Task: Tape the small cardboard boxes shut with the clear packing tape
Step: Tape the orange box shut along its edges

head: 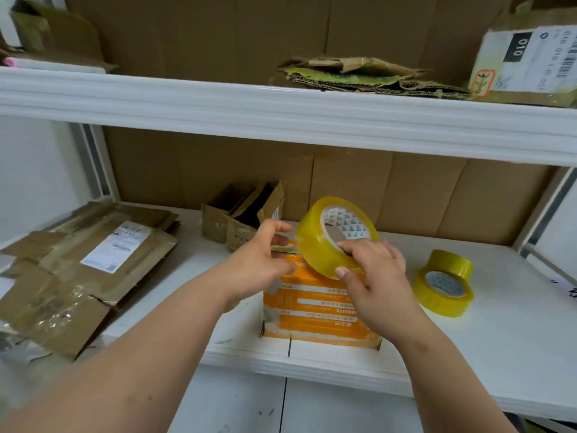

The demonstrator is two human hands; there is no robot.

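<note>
Right hand point(371, 270): grips the tape roll point(335, 237), center frame.
Left hand point(262, 260): fingers loose, on the orange box point(315, 310).
Advice: pull tape flat along the seam.

A packing or stock room: white shelves point(281, 101) backed with cardboard, flattened cartons point(84, 264) bearing shipping labels at left, a labelled parcel point(527, 64) far right, spare tape rolls point(445, 287).
</note>
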